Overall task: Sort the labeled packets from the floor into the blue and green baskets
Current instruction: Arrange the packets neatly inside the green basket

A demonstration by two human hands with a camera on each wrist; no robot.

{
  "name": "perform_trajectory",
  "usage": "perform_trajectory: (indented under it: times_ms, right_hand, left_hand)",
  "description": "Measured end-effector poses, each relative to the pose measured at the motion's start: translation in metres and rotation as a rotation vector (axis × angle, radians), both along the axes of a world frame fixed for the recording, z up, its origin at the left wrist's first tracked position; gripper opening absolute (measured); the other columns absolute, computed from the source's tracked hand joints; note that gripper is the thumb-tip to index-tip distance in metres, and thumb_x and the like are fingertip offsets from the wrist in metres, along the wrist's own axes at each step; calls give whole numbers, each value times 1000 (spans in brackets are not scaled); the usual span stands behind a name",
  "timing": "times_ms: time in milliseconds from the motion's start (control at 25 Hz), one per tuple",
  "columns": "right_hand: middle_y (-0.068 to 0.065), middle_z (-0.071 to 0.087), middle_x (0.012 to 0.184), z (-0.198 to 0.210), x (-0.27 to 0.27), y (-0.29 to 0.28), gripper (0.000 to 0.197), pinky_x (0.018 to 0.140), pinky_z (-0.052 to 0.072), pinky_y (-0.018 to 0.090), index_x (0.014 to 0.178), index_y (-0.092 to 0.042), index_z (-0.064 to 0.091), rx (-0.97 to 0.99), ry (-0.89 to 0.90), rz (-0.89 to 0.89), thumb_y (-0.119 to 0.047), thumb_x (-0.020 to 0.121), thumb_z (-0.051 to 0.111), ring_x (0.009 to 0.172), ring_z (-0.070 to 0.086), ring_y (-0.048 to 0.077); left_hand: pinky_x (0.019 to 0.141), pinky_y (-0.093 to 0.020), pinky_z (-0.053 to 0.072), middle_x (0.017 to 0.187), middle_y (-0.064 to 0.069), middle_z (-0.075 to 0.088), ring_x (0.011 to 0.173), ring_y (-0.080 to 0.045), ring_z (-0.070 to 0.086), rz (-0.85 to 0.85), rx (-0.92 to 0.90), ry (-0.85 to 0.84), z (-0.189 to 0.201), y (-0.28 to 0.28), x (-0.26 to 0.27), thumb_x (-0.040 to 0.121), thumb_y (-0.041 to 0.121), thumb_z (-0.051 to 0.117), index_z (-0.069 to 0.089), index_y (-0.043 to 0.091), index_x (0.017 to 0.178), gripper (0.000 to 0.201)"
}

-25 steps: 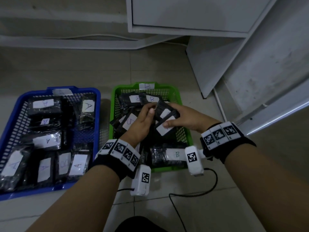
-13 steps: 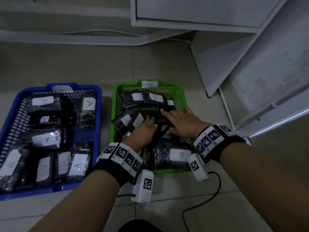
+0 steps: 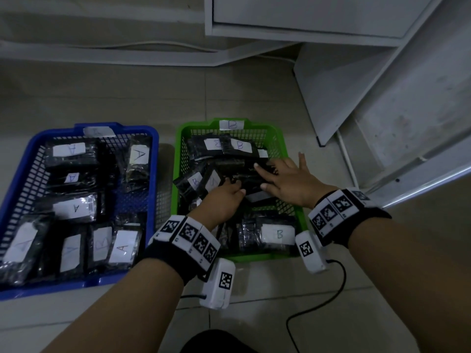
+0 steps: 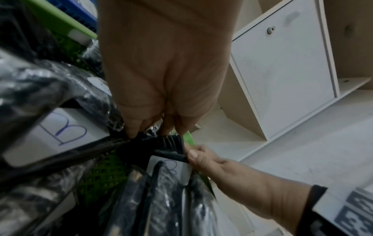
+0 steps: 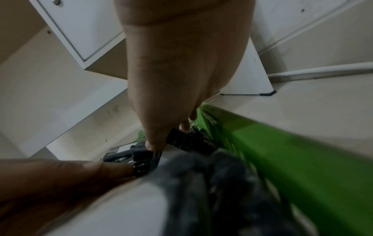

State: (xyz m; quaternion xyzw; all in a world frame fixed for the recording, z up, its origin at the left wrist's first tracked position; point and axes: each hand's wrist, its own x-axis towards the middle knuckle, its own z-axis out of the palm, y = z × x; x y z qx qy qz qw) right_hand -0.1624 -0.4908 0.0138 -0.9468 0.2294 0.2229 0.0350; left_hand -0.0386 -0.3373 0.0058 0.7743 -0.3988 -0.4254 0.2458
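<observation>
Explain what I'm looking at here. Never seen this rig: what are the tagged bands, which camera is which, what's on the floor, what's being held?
No robot: a person works with bare hands. The black wristbands with square printed markers carry white camera modules. The wide picture comes from a head camera looking down; the other two look along each hand from the wrists.

On the tiled floor sit a blue basket of black packets labelled A and a green basket of packets labelled B. A white cabinet stands behind.

Both hands are over the green basket. The right hand lies spread, fingers straight, on the packet pile, thumb at a packet's edge. The left hand has its fingertips on the same dark packets; whether it actually grips one is not clear.
</observation>
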Motion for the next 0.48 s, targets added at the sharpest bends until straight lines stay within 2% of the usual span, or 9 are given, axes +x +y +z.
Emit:
perform_trajectory:
  times_ms: [80, 160, 240, 320, 400, 480]
  right_hand:
    - [4, 37, 133, 4, -2, -4, 59, 112, 13, 48, 150, -34, 23, -93, -17, 71, -54, 96, 34, 129, 29, 24]
    - [1, 48, 128, 3, -1, -4, 55, 102, 23, 40, 147, -31, 33, -136, -33, 138, -49, 96, 42, 120, 41, 23]
    - [0, 54, 124, 0, 4, -2, 48, 97, 25, 37, 144, -30, 38, -109, -67, 169, -39, 97, 45, 114, 50, 23]
    - [2, 59, 118, -4, 6, -3, 39, 95, 29, 34, 136, -25, 51, -36, -147, 163, -29, 98, 47, 108, 56, 24]
    - [9, 64, 114, -5, 6, -3, 32, 90, 41, 34, 125, -15, 63, 63, -220, 121, -20, 96, 52, 103, 60, 27]
    - [11, 64, 111, -3, 4, -1, 28, 83, 47, 35, 114, -10, 69, 113, -238, 62, -18, 91, 56, 100, 60, 28]
  left_hand:
    - [114, -26, 16, 158, -9, 14, 146, -22, 13, -17, -27, -18, 0, 0, 0, 102, 29, 38, 20, 21, 150, 52]
    - [115, -30, 24, 158, -9, 17, 144, -25, 21, -40, -36, -19, 1, 1, 1, 100, 33, 40, 15, 31, 151, 56]
    - [105, -26, 31, 155, -10, 27, 138, -27, 33, -46, -26, -42, 3, 2, -1, 100, 35, 41, 20, 24, 150, 55]
    - [94, -23, 34, 148, -12, 38, 131, -28, 41, -32, 2, -59, 5, 2, -4, 99, 37, 42, 27, 16, 147, 54]
    - [92, -24, 36, 146, -14, 41, 128, -28, 44, -36, 22, -67, 5, 1, -3, 99, 38, 42, 28, 13, 145, 55]
    - [98, -26, 36, 150, -12, 34, 131, -28, 41, -65, 20, -59, 5, 1, -2, 98, 38, 43, 20, 14, 149, 60]
